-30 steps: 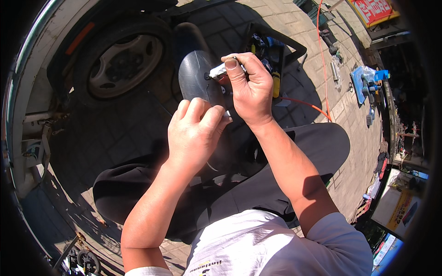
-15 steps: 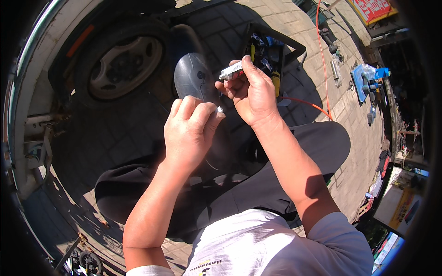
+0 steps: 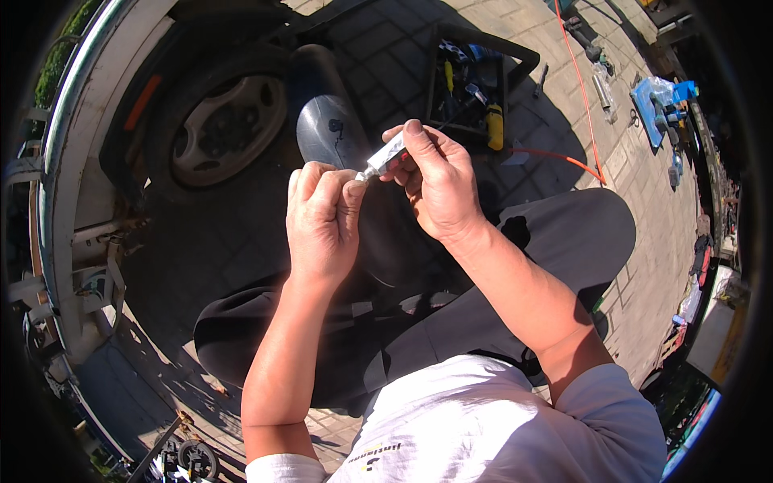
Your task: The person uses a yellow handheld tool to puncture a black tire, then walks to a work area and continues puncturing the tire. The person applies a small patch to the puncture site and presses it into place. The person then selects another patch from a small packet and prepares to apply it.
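Observation:
A small white-and-silver squeeze tube [image 3: 387, 156] is gripped between the thumb and fingers of my right hand [image 3: 441, 183], its neck pointing down and left. My left hand [image 3: 320, 211] pinches a small white cap [image 3: 361, 176] right at that neck. Whether the cap is seated on the neck or only touching it, I cannot tell. Behind and below both hands lies a black rubber inner tube [image 3: 320, 121], inflated, with a dark patch and a thin dark line on its surface. Its nearer part runs down in shadow between my legs.
A parked vehicle's wheel [image 3: 229, 129] stands at the far left. Beyond my right hand is a black open tool tray [image 3: 437, 92] with a yellow tool [image 3: 494, 127] at its edge. An orange hose [image 3: 589, 113] crosses the paving; a blue clamp-like device [image 3: 656, 113] sits farther right.
My hands have come together, bringing the white cap to the squeeze tube's neck. Before, they were apart, the tube held higher. The whole view has shifted slightly.

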